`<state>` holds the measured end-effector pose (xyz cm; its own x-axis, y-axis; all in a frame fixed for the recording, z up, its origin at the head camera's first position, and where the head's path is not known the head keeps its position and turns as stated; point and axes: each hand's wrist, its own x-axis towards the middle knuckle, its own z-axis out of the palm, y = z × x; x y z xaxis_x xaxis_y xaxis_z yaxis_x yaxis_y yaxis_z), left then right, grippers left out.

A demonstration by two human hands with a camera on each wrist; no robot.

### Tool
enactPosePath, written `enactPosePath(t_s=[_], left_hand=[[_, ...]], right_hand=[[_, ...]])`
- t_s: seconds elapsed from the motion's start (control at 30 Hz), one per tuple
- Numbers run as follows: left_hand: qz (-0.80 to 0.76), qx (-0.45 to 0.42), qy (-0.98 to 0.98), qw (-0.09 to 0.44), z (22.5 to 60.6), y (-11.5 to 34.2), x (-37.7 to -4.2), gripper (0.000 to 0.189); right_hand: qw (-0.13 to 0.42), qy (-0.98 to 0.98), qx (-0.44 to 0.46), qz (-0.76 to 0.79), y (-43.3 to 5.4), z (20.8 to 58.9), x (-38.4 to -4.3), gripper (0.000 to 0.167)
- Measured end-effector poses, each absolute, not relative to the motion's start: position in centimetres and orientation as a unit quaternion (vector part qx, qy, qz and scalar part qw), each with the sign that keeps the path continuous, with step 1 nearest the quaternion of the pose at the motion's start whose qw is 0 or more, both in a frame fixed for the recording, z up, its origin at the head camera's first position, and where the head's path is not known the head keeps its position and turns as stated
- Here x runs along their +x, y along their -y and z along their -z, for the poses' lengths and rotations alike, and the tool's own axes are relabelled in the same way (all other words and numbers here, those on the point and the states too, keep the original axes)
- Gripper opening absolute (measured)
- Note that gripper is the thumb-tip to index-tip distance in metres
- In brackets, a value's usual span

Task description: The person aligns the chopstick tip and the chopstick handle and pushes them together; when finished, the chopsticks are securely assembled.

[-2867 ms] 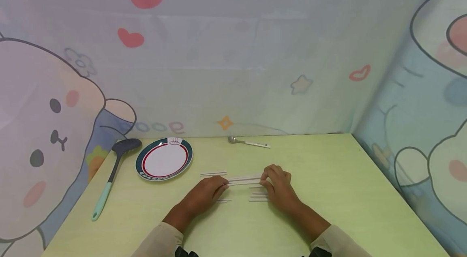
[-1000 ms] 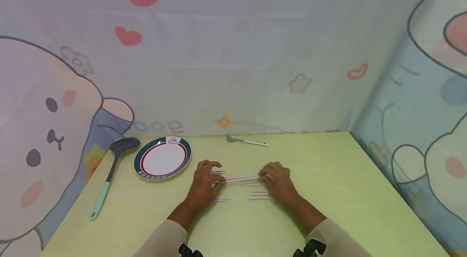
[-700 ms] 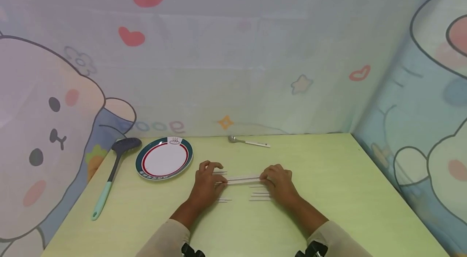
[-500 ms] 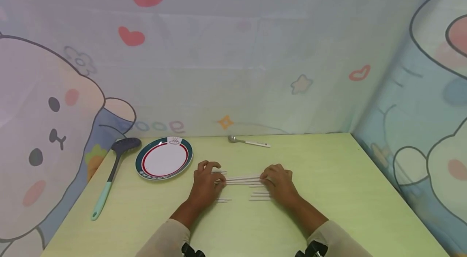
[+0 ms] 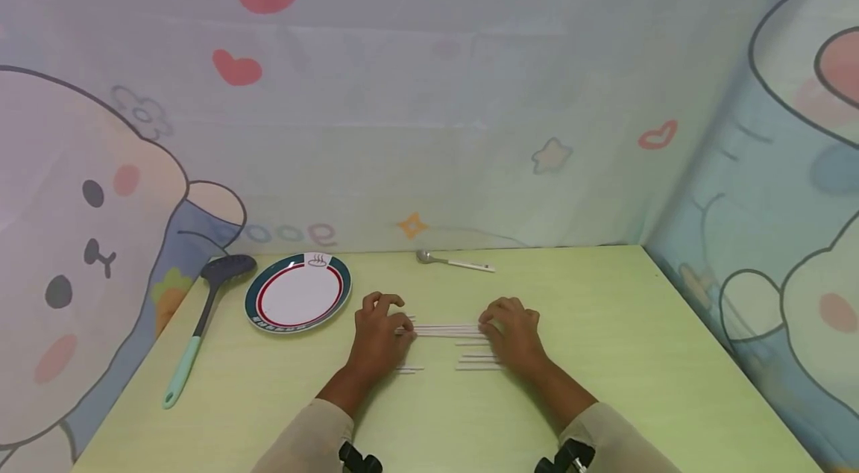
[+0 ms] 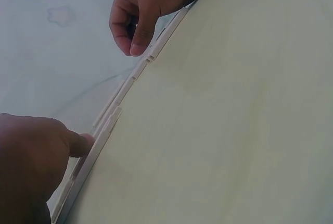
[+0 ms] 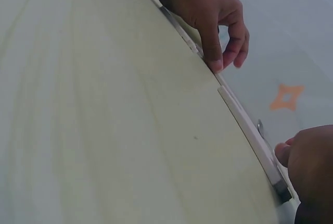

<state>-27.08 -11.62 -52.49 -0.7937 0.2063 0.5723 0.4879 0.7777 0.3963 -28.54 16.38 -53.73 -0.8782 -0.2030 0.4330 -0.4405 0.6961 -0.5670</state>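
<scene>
Nearest, a beige left sleeve (image 5: pixel 305 434) and right sleeve (image 5: pixel 607 437) lead in behind the hands, a black device (image 5: pixel 360 459) strapped at the left wrist. Between the right hand (image 5: pixel 518 342) and the person, several thin white sticks lie in rows under and left of its thumb side, the near right sticks (image 5: pixel 475 362); another few, the near left sticks (image 5: pixel 411 368), show just nearer than the left hand (image 5: pixel 377 340). The two hands face each other, with the held white sticks (image 5: pixel 446 331) running side by side across the gap between them. Each hand is narrow, thumb and fingertips pinching an end of these sticks, low over the table (image 5: pixel 604 309). Just beyond the left hand's fingers, more stick ends (image 5: pixel 411 318) peek out. Left of that hand lies a dark skimmer with a mint handle (image 5: pixel 194 348); beyond and left, a rimmed plate (image 5: pixel 300 294). Farther off, a small spoon (image 5: pixel 463 263) lies beyond both hands, before a cartoon-printed backdrop (image 5: pixel 429 122).
</scene>
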Motion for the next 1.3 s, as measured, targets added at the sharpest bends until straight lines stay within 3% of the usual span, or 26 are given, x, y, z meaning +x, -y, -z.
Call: enactPosePath(t_s=[0.3,0.57,0.7,1.07,1.3], left_hand=[[0.257,-0.245,0.898,0.261,52.2,12.8,-26.0,0.02],[0.278,-0.274,0.906,0.164,52.2,14.2,-25.3,0.016],[0.28,-0.285,0.906,0.142,52.0,14.4,-25.0,0.016],[0.27,-0.275,0.911,0.149,52.2,14.7,-25.4,0.014],[0.287,-0.279,0.906,0.14,52.4,15.0,-25.4,0.015]], right_hand=[[0.175,0.892,0.235,-0.344,-16.7,54.0,-27.9,0.015],[0.18,0.884,0.276,-0.331,-17.3,54.0,-27.6,0.017],[0.168,0.888,0.267,-0.334,-17.3,53.9,-27.6,0.017],[0.139,0.894,0.258,-0.338,-17.2,53.4,-27.5,0.015],[0.15,0.887,0.266,-0.346,-17.2,53.7,-27.5,0.016]])
